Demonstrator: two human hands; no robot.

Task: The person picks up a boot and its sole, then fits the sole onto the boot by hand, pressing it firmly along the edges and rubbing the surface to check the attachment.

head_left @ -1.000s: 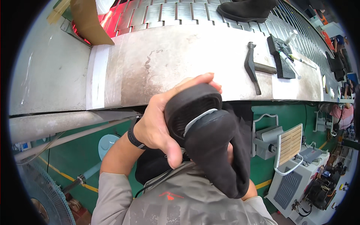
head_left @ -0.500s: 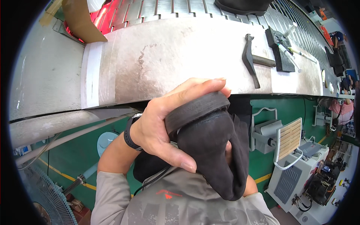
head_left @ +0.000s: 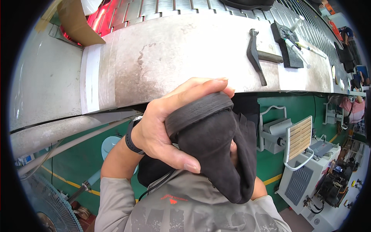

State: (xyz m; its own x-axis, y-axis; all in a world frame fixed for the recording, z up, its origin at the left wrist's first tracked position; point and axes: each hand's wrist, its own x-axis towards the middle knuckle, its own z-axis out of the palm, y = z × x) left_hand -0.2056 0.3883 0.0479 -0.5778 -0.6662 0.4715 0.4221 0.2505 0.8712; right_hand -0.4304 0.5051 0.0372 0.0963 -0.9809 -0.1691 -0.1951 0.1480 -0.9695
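Observation:
I hold a dark suede boot (head_left: 208, 135) in front of my chest, its thick black sole (head_left: 197, 112) tilted up and away from me. My left hand (head_left: 170, 120) is closed round the sole, fingers over the far side and thumb along the upper. Mostly hidden behind the boot, my right hand (head_left: 233, 151) shows only a bit of finger at a fold in the upper; it grips the boot from the right. On the bench beyond lies a hammer (head_left: 254, 58) with a dark curved head.
A pale worn bench (head_left: 166, 58) spans the far side. Near the hammer sit a black block (head_left: 286, 48) and syringes (head_left: 296, 52). Behind runs a metal slat conveyor (head_left: 174, 7) with another dark shoe (head_left: 249, 3). A fan (head_left: 50, 205) stands lower left, a white machine (head_left: 305, 181) right.
The boot and both hands have shifted slightly left and up in the picture. The bench things appear a little higher and to the left. My grip looks the same.

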